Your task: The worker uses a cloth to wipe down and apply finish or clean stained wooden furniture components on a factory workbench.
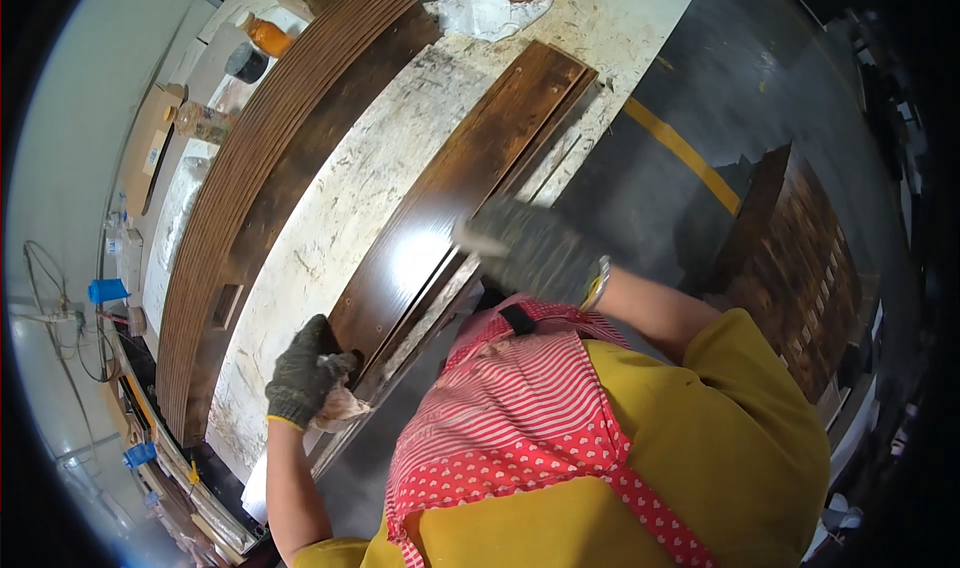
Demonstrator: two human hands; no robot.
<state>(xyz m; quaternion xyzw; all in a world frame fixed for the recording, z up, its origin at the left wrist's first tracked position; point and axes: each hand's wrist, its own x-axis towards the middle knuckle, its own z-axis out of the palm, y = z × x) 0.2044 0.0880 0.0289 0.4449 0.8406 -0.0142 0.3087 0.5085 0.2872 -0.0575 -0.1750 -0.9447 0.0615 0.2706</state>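
Red patterned apron [500, 408] and yellow shirt [720, 438] fill the foreground, and beyond them the dark-stained board [455, 183] lies slantwise on the blotchy white table [365, 163]! Gloved left hand [305, 373] is at the board's near end, fingers curled on a crumpled cloth [342, 410]. Over the long edge, the gloved right hand [535, 251] is blurred, something pale by its fingertips; whether it's open or closed, I can't tell.
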